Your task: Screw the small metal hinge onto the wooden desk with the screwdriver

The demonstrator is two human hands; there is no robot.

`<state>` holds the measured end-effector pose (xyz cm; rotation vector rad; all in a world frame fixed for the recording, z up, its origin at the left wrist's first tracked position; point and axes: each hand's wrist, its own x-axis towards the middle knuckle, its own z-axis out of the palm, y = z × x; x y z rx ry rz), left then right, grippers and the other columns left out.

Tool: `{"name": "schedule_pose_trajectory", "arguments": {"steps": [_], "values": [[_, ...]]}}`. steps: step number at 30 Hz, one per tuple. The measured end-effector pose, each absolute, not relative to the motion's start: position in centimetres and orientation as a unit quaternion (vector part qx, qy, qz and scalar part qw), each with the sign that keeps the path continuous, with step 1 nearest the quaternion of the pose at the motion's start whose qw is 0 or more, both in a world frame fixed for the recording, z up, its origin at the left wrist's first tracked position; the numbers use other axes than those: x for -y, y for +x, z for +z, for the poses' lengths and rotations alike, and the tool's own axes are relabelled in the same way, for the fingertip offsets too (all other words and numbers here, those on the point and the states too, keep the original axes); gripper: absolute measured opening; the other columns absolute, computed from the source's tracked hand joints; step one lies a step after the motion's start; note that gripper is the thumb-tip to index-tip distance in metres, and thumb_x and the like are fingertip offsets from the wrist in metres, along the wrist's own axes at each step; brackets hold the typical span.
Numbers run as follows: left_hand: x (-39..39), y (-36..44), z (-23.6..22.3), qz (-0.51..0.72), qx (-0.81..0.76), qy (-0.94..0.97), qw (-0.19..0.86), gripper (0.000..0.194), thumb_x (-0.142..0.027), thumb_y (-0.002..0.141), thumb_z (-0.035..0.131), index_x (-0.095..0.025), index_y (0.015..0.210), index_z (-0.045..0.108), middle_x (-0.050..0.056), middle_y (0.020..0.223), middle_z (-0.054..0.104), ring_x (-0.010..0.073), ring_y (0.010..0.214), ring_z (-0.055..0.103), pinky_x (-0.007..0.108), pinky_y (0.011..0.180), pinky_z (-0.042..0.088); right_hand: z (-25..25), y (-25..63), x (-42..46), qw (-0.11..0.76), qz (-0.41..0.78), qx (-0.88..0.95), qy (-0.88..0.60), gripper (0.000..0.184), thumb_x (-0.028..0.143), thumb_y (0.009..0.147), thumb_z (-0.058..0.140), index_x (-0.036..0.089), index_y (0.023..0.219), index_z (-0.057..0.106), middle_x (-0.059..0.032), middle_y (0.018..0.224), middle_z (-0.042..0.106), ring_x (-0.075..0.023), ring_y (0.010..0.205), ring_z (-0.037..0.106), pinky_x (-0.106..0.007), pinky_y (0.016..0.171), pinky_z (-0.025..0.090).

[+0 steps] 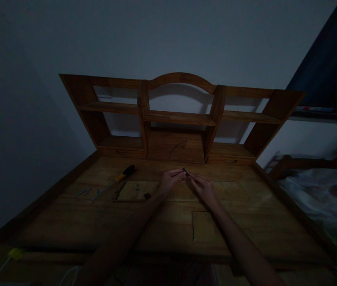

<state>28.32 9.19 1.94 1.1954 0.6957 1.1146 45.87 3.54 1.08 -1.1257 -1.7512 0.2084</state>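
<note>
Both my hands meet over the middle of the wooden desk, in dim light. My left hand (168, 180) pinches one end of a small dark metal-looking piece (185, 172). From the other side, the fingers of my right hand (203, 186) are closed on the same piece. Its exact kind is too small and dark to make out. Left of my hands lies a screwdriver (120, 178) with a black and yellow handle, its shaft pointing toward the front left. Closer to my left hand, a small dark piece (147, 196) rests on a thin wooden board (132, 190).
A wooden shelf unit (180, 117) stands along the desk's back edge against the wall. Several thin metal pieces (82, 191) lie at the left. A square wooden piece (204, 226) is near the front. Past the right edge lies a pale plastic sheet or bag (323, 194).
</note>
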Motion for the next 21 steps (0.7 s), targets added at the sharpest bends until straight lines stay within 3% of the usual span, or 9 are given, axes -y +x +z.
{"name": "schedule_pose_trajectory", "arguments": {"steps": [5, 11, 16, 21], "values": [[-9.3, 28.4, 2.0, 0.485, -0.31, 0.528, 0.624, 0.051, -0.045, 0.067, 0.08, -0.009, 0.103, 0.072, 0.013, 0.106, 0.069, 0.0245, 0.091, 0.068, 0.036, 0.08, 0.057, 1.3, 46.4, -3.4, 0.466, 0.034, 0.765, -0.444, 0.035, 0.025, 0.097, 0.051, 0.027, 0.13, 0.061, -0.0014, 0.124, 0.061, -0.0153, 0.109, 0.06, -0.029, 0.097, 0.047], [-9.4, 28.5, 1.9, 0.49, -0.309, 0.517, 0.631, 0.052, -0.044, 0.066, 0.081, -0.009, 0.104, 0.071, 0.013, 0.105, 0.069, 0.0237, 0.091, 0.068, 0.035, 0.08, 0.057, 1.6, 46.5, -3.3, 0.446, 0.029, 0.782, -0.434, 0.042, 0.022, 0.097, 0.048, 0.03, 0.137, 0.055, -0.0009, 0.129, 0.059, -0.0146, 0.111, 0.059, -0.028, 0.097, 0.047], [-9.4, 28.4, 1.6, 0.49, -0.304, 0.513, 0.636, 0.055, -0.043, 0.066, 0.082, -0.009, 0.107, 0.068, 0.014, 0.109, 0.067, 0.0241, 0.092, 0.068, 0.035, 0.079, 0.057, 2.0, 46.3, -3.0, 0.462, 0.076, 0.763, -0.446, 0.039, 0.024, 0.095, 0.05, 0.03, 0.133, 0.059, -0.0019, 0.126, 0.06, -0.0166, 0.108, 0.06, -0.031, 0.097, 0.045], [-9.8, 28.5, 1.0, 0.481, -0.283, 0.526, 0.641, 0.053, -0.042, 0.069, 0.08, -0.009, 0.108, 0.067, 0.015, 0.11, 0.067, 0.0244, 0.093, 0.067, 0.037, 0.083, 0.056, 0.9, 46.2, -4.2, 0.546, 0.167, 0.666, -0.48, 0.032, 0.035, 0.093, 0.053, 0.018, 0.115, 0.069, -0.0092, 0.11, 0.067, -0.0197, 0.097, 0.063, -0.032, 0.087, 0.049]]}}
